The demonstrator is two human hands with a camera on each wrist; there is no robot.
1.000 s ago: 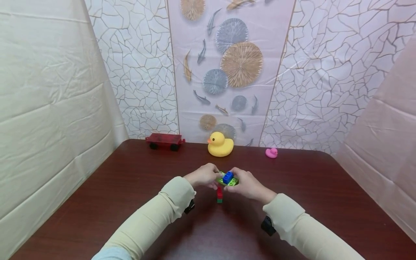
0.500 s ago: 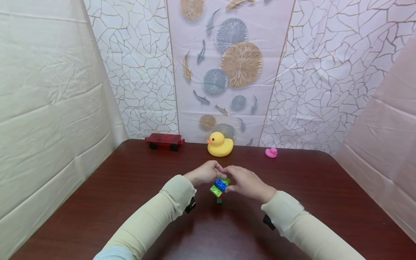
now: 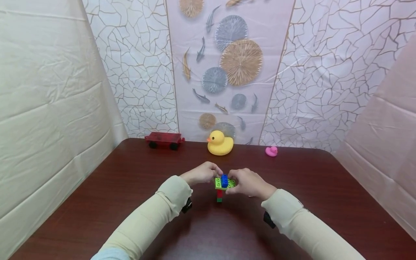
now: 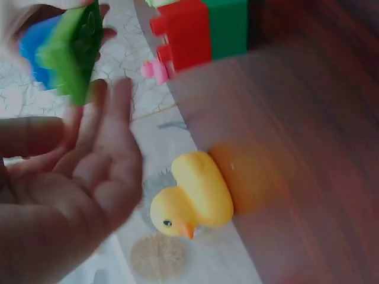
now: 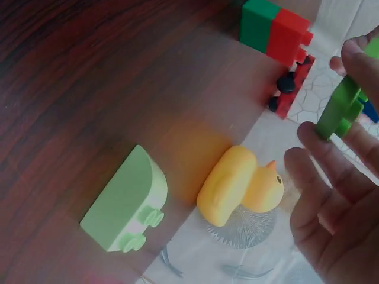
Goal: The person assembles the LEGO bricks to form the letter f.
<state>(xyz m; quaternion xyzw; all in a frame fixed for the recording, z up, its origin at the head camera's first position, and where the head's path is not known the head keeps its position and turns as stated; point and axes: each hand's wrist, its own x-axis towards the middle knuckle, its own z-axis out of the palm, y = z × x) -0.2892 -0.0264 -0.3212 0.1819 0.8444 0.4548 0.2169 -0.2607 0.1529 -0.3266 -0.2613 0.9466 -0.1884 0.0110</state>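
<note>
My right hand point(image 3: 248, 183) pinches a lime-green toy brick plate point(image 3: 218, 183) by its right end, thumb in front. A blue brick point(image 3: 224, 181) is stuck across the plate's studs. Beneath it in the head view stands a small stack, a red brick point(image 3: 219, 194) on a green brick point(image 3: 219, 200); the left wrist view shows the plate apart from that stack. My left hand point(image 4: 77, 177) is at the plate's other end, fingers fairly straight, fingertips right by its edge and thumb held off.
Along the table's point(image 3: 136, 187) far edge are a red toy wagon point(image 3: 163, 139), a yellow rubber duck point(image 3: 220, 143) and a small pink duck point(image 3: 271, 151). A pale green curved brick point(image 5: 127, 201) lies on the table, mostly hidden behind my right hand in the head view.
The plate with the blue brick has been turned and tilted between my hands, from slanting to roughly level left to right. My left hand has drawn slightly left; the red and green stack stays put.
</note>
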